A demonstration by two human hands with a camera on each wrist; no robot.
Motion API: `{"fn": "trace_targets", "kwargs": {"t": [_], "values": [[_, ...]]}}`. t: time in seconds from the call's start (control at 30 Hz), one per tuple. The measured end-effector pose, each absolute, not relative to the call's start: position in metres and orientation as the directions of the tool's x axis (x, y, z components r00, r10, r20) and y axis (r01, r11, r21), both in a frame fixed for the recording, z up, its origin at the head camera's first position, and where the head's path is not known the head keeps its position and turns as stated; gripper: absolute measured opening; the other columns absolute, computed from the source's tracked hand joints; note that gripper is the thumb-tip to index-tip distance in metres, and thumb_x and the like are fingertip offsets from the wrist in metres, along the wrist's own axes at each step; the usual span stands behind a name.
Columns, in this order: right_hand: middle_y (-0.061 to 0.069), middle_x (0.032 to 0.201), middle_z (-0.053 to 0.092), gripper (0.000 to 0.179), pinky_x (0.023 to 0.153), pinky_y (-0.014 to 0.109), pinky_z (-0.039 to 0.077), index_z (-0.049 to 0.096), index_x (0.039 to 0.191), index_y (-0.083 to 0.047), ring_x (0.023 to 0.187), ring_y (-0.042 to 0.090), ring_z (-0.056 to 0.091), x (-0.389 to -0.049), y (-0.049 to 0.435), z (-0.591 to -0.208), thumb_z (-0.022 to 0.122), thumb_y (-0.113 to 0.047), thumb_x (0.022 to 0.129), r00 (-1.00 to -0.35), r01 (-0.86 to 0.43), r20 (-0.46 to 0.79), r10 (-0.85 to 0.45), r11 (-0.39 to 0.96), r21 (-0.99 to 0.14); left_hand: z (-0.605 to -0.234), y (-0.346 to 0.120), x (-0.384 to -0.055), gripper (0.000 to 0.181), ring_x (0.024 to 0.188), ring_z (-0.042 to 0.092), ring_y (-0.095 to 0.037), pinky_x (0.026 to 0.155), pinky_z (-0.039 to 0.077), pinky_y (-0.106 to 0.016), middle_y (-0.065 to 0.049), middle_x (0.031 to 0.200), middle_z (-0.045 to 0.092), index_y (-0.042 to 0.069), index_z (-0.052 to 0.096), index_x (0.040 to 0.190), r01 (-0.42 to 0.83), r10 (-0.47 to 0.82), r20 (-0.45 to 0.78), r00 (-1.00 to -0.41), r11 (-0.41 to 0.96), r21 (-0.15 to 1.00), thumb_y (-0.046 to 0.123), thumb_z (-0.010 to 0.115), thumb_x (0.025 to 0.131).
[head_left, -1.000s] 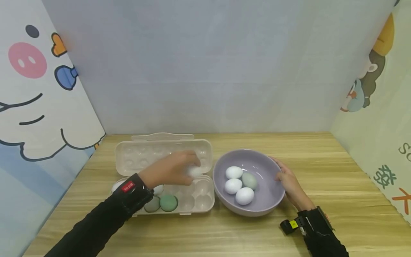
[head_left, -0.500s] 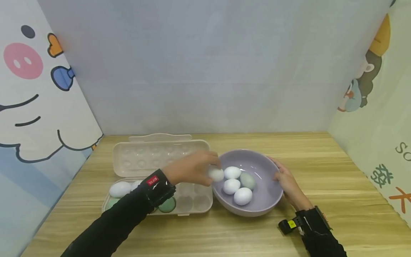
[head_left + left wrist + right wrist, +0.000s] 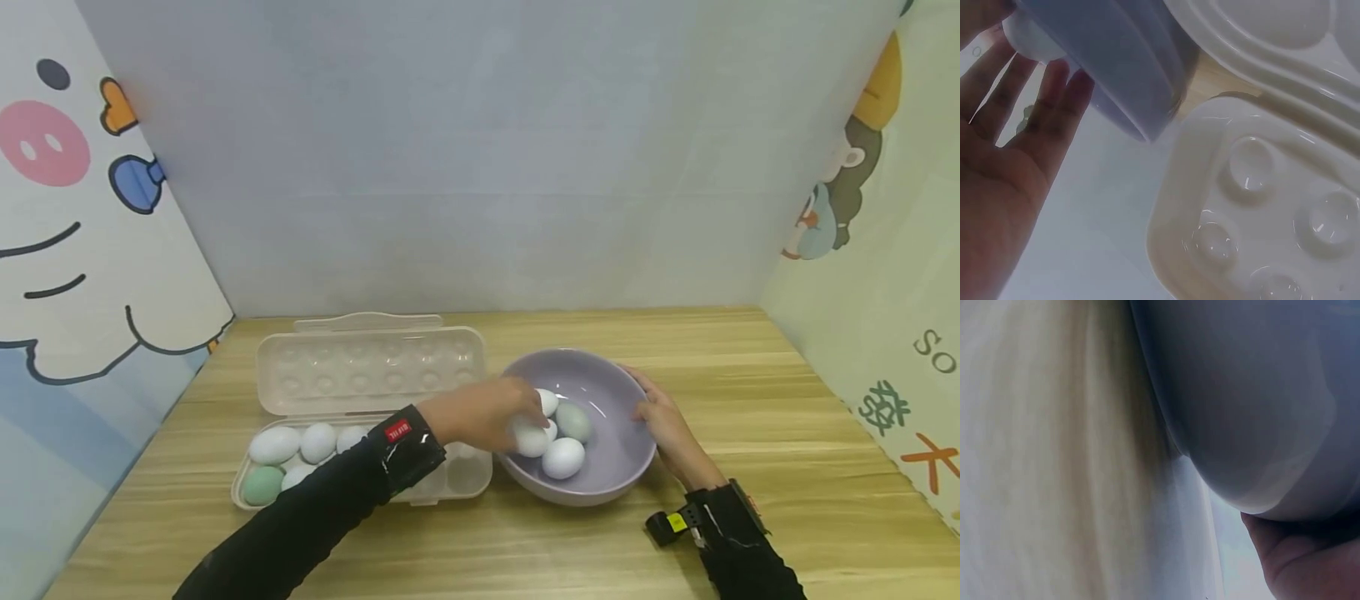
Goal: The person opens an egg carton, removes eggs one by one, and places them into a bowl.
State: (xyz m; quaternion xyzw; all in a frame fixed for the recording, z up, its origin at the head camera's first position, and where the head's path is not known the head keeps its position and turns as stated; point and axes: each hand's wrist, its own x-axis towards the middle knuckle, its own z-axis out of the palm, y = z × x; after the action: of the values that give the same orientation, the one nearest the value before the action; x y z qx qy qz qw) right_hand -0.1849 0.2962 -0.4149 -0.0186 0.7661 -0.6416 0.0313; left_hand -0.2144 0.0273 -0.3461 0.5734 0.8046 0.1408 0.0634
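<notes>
My left hand [image 3: 487, 412] reaches over the near-left rim of a lilac bowl [image 3: 618, 454], its fingers around a white egg [image 3: 529, 438]. In the left wrist view that egg [image 3: 1030, 39] shows at the fingertips, beside the bowl wall. Inside the bowl lie a pale green egg [image 3: 573, 422] and three other white eggs, one partly behind the held one. The right hand [image 3: 670, 433] grips the bowl's right rim, thumb over the edge. From the right wrist, only part of that hand [image 3: 1313, 565] is visible against the bowl's outer side.
Left of the bowl lies a clear plastic egg box [image 3: 476, 483], its lid [image 3: 371, 360] folded back toward the wall. Several white eggs and a green egg [image 3: 262, 485] sit in its left cups; my left forearm covers part of it. A pale wall [image 3: 480, 208] stands behind the wooden table [image 3: 525, 550].
My left hand has carried the white egg rightward from above the egg box to inside the bowl's rim. The right hand keeps its hold on the bowl.
</notes>
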Motion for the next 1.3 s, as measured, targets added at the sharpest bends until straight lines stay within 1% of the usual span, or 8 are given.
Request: {"fn": "trace_targets", "kwargs": {"t": [0.23, 0.37, 0.6, 0.77, 0.93, 1.03, 1.2, 1.3], "values": [[0.017, 0.144, 0.02, 0.07, 0.096, 0.054, 0.032, 0.024, 0.139, -0.011, 0.124, 0.038, 0.027, -0.185, 0.296, -0.415, 0.033, 0.008, 0.072, -0.997, 0.009, -0.022, -0.074, 0.173, -0.985, -0.35, 0.035, -0.214, 0.031, 0.079, 0.05, -0.009, 0.073, 0.038, -0.019, 0.007, 0.083, 0.057, 0.015, 0.067, 0.094, 0.913, 0.948, 0.002, -0.317, 0.305, 0.273, 0.0, 0.064, 0.066], [0.017, 0.144, 0.021, 0.07, 0.095, 0.052, 0.034, 0.024, 0.139, -0.011, 0.123, 0.038, 0.029, -0.185, 0.296, -0.415, 0.033, 0.008, 0.072, -0.997, 0.011, -0.024, -0.073, 0.171, -0.985, -0.355, 0.04, -0.215, 0.031, 0.078, 0.05, -0.008, 0.073, 0.038, -0.018, 0.006, 0.083, 0.058, 0.014, 0.067, 0.092, 0.906, 0.948, -0.013, -0.317, 0.307, 0.291, -0.003, 0.064, 0.066], [0.016, 0.143, 0.023, 0.071, 0.088, 0.041, 0.039, 0.026, 0.138, -0.01, 0.121, 0.035, 0.031, -0.187, 0.296, -0.418, 0.033, 0.008, 0.07, -0.997, 0.004, -0.017, -0.072, 0.166, -0.986, -0.363, 0.048, -0.217, 0.028, 0.076, 0.049, -0.005, 0.07, 0.038, -0.016, 0.008, 0.083, 0.06, 0.015, 0.068, 0.086, 0.901, 0.951, -0.035, -0.308, 0.303, 0.309, -0.003, 0.067, 0.064], [0.016, 0.143, 0.024, 0.071, 0.085, 0.037, 0.041, 0.027, 0.138, -0.01, 0.12, 0.035, 0.032, -0.187, 0.297, -0.418, 0.033, 0.008, 0.07, -0.997, -0.007, -0.006, -0.077, 0.161, -0.987, -0.365, 0.053, -0.216, 0.025, 0.079, 0.051, -0.005, 0.074, 0.039, -0.015, 0.005, 0.085, 0.062, 0.012, 0.068, 0.089, 0.896, 0.948, -0.054, -0.313, 0.314, 0.314, 0.001, 0.071, 0.066], [0.017, 0.142, 0.024, 0.071, 0.086, 0.042, 0.041, 0.026, 0.138, -0.01, 0.119, 0.037, 0.032, -0.187, 0.294, -0.417, 0.033, 0.008, 0.07, -0.997, 0.003, -0.016, -0.076, 0.169, -0.986, -0.366, 0.055, -0.213, 0.022, 0.082, 0.051, -0.006, 0.077, 0.039, -0.016, 0.007, 0.087, 0.061, 0.014, 0.067, 0.089, 0.89, 0.935, -0.072, -0.348, 0.354, 0.288, 0.006, 0.072, 0.069], [0.018, 0.142, 0.023, 0.071, 0.087, 0.046, 0.041, 0.026, 0.139, -0.011, 0.119, 0.038, 0.032, -0.186, 0.294, -0.417, 0.034, 0.008, 0.071, -0.997, 0.012, -0.026, -0.077, 0.178, -0.984, -0.362, 0.053, -0.21, 0.025, 0.088, 0.05, -0.006, 0.078, 0.039, -0.018, 0.008, 0.091, 0.06, 0.017, 0.067, 0.093, 0.887, 0.923, -0.073, -0.378, 0.384, 0.257, 0.011, 0.072, 0.069], [0.019, 0.143, 0.022, 0.07, 0.086, 0.046, 0.042, 0.025, 0.139, -0.011, 0.119, 0.039, 0.031, -0.185, 0.295, -0.415, 0.034, 0.008, 0.072, -0.997, 0.015, -0.029, -0.074, 0.188, -0.982, -0.343, 0.04, -0.207, 0.028, 0.098, 0.051, -0.011, 0.086, 0.04, -0.022, 0.002, 0.102, 0.06, 0.013, 0.063, 0.103, 0.877, 0.913, -0.018, -0.408, 0.397, 0.272, 0.014, 0.068, 0.076], [0.019, 0.142, 0.022, 0.071, 0.084, 0.045, 0.043, 0.026, 0.139, -0.011, 0.118, 0.039, 0.032, -0.185, 0.296, -0.415, 0.034, 0.007, 0.071, -0.997, 0.013, -0.027, -0.072, 0.188, -0.982, -0.33, 0.024, -0.206, 0.025, 0.099, 0.051, -0.012, 0.087, 0.041, -0.025, 0.001, 0.104, 0.059, 0.013, 0.061, 0.105, 0.865, 0.898, 0.018, -0.44, 0.419, 0.277, 0.014, 0.063, 0.08]]}}
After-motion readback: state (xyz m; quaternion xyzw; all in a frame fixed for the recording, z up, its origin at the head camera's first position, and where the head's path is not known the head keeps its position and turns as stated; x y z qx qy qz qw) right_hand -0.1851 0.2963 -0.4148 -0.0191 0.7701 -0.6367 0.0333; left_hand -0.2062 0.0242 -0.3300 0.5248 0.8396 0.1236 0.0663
